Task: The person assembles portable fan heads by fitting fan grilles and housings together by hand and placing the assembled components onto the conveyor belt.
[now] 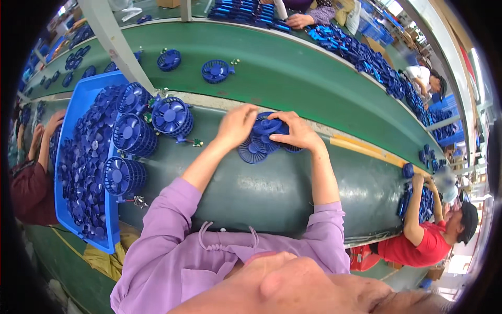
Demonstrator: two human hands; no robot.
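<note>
Grips a round blue fan part in the right hand, above slatted blue covers, just beside the curled left hand, its hold unclear.

Forearms extended forward; left hand curled, right hand arched, thumb apart

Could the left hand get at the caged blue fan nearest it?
Likely yes: no object seems to stand between the left hand, at the blue grilles, and that caged blue fan.
</note>
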